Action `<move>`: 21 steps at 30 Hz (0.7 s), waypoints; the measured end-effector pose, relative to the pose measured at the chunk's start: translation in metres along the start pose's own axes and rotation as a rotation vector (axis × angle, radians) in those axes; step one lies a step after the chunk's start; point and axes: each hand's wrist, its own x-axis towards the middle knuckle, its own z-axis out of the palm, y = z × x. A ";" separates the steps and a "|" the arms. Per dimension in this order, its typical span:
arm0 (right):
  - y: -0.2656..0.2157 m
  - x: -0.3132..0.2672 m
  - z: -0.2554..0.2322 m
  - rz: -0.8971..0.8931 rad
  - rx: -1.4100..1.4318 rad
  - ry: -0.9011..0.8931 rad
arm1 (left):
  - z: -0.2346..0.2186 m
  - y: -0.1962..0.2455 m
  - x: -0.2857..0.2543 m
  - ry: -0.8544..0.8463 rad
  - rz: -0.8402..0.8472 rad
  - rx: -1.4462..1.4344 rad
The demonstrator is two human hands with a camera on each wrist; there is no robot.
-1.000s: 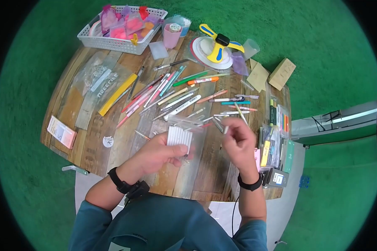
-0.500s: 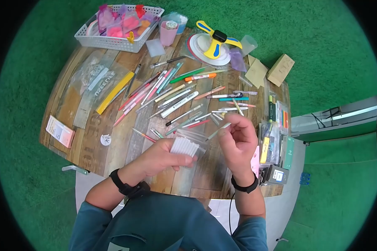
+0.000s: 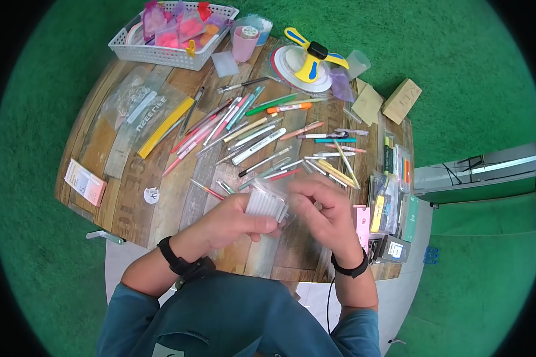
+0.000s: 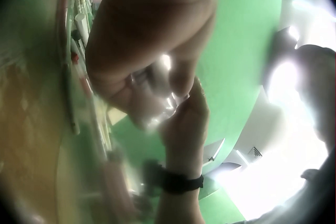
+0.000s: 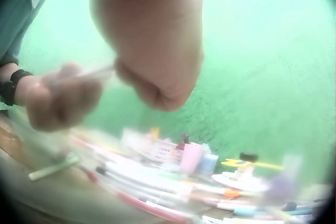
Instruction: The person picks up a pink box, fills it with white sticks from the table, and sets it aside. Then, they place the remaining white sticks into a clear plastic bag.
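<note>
My left hand (image 3: 232, 221) grips a clear packet (image 3: 266, 204) of white sticks, thumb across its lower front. Close against the packet's upper right side, my right hand (image 3: 326, 213) has its fingers curled and pinches the clear plastic. The left wrist view shows both hands meeting at the shiny plastic (image 4: 160, 95). A thin pale strip (image 5: 100, 71) runs between the hands in the right wrist view, blurred; whether it is plastic or a stick is unclear. Many loose pens and brushes, among them a white marker (image 3: 259, 146), lie beyond the hands.
A white basket (image 3: 161, 55) of pink bags and a pink cup (image 3: 244, 44) stand at the back. A yellow-blue three-armed tool (image 3: 309, 68) rests on round plates. Stationery packs (image 3: 381, 205) line the right edge; a small card box (image 3: 84, 182) lies left.
My right hand has moved left and closer to the packet. The pale stick that stuck out from its fingertips no longer shows there. The left hand has barely moved, still gripping the packet.
</note>
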 end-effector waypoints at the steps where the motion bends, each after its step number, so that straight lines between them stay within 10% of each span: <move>1: 0.004 0.001 0.001 -0.078 -0.010 -0.004 | 0.000 0.000 0.000 0.000 0.001 -0.001; 12: 0.009 -0.001 -0.008 0.033 0.122 -0.012 | 0.005 0.012 -0.003 0.172 0.038 -0.098; 21: 0.072 0.023 0.011 -0.120 -0.712 -0.100 | -0.015 0.028 -0.004 0.379 0.342 -0.172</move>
